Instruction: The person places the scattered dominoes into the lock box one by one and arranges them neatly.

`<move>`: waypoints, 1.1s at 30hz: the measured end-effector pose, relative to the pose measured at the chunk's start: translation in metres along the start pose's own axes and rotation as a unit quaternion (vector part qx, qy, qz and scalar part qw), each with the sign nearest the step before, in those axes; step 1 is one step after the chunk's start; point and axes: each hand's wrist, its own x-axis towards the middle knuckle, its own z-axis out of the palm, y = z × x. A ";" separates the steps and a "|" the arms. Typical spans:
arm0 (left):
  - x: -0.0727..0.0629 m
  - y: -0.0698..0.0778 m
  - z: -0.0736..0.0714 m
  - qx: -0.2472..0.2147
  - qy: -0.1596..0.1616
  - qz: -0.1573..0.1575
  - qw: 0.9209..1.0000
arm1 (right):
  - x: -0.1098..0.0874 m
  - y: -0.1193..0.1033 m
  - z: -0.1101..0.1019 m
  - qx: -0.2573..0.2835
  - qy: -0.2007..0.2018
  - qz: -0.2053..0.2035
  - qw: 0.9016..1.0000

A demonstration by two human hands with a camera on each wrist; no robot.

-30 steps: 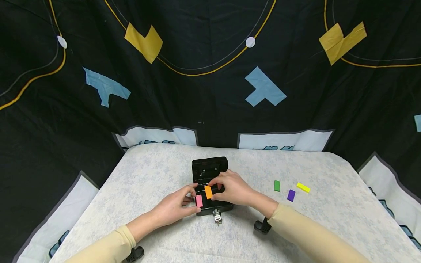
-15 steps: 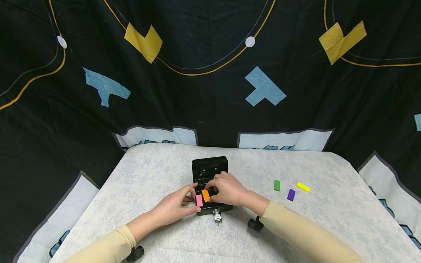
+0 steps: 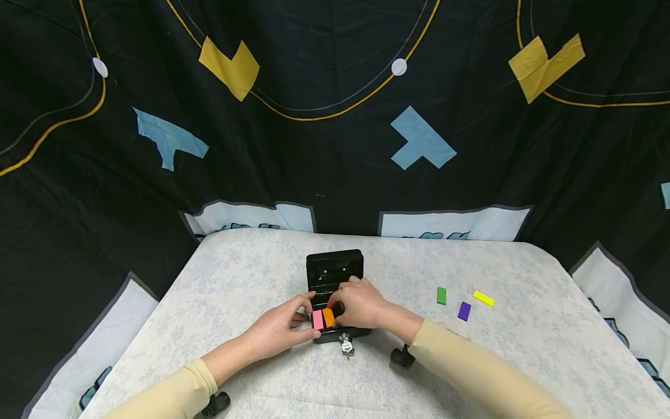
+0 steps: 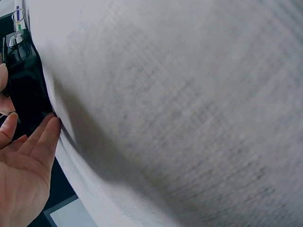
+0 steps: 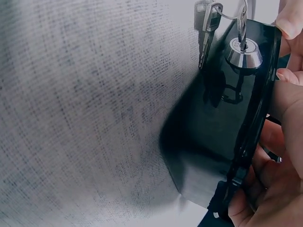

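Fingers and thumb of the right hand (image 3: 361,304) were pinched together on an orange block (image 3: 328,318), which leaned slightly inside a black cash box (image 3: 331,337). A pink block (image 3: 318,320) stood just beside it on the left, though we could not tell whether their lower ends touched. We saw the left hand (image 3: 280,327) gripping the box's left side, thumb at the front corner and forefinger farther back. The lid (image 3: 335,265) was raised, and keys (image 3: 348,349) hung from the front lock (image 5: 244,53). Well to the right, green (image 3: 442,295), purple (image 3: 464,311) and yellow blocks (image 3: 483,298) lay on the pale mottled tablecloth (image 3: 251,262). Behind the table we faced a black backdrop (image 3: 345,157) with gold patches (image 3: 230,68), light-blue patches (image 3: 423,138) and looping yellow lines (image 3: 314,119). Beige sleeves (image 3: 471,361) covered both forearms.
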 end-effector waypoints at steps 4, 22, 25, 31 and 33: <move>0.001 0.000 0.000 0.003 0.000 0.000 1.000 | 0.000 0.000 0.001 -0.002 -0.007 0.004 1.000; 0.001 0.000 0.000 0.003 -0.001 -0.006 1.000 | 0.002 -0.001 0.005 0.003 -0.005 0.009 1.000; 0.000 0.000 0.000 0.001 -0.002 -0.005 1.000 | 0.002 -0.001 0.006 0.003 -0.003 0.009 1.000; 0.000 -0.001 0.001 -0.005 -0.003 0.000 1.000 | 0.002 0.000 0.008 0.001 -0.001 0.010 1.000; 0.001 -0.001 0.001 -0.007 -0.004 0.003 1.000 | 0.002 0.000 0.009 0.004 -0.001 0.010 1.000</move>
